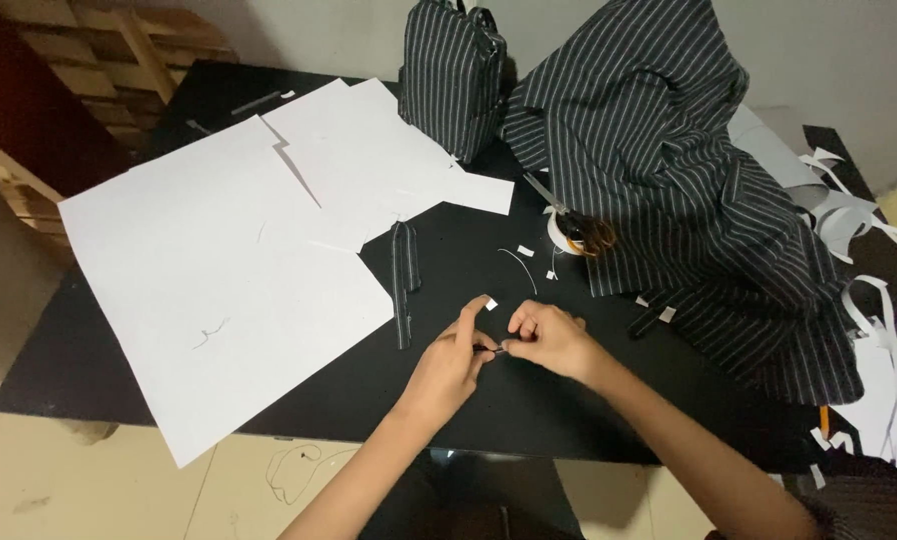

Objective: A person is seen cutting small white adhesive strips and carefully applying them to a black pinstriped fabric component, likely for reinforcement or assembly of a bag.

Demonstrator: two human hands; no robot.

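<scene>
Both forearms enter from the near edge and meet over the black counter [89, 330]. Left hand [454, 360] and right hand [549, 338] sit fingertip to fingertip, each pinched on a small dark piece [493, 349] held between them, just above the counter; too small to say what it is. Left forefinger is raised, the other fingers curled in. Right fingers are bunched tight.

Progress, judged from the lay of things: cutting looks well along. Just beyond the left hand lies a narrow striped fabric strip [404, 280], already cut and set down. Large white paper sheets [219, 270] spread out left of the hands, some with cut edges. Beyond the right hand, scissors [569, 222] rest against a heap of striped fabric [669, 170], with a roll of white tape [562, 232] beside them. Right of the hands, curled paper offcuts [884, 370] pile at the counter's edge. Small white scraps [525, 251] dot the counter just beyond the hands. A finished-looking striped bag [454, 75] stands far beyond the hands. Fabric heap is still loose, so more pieces seem left to work.
</scene>
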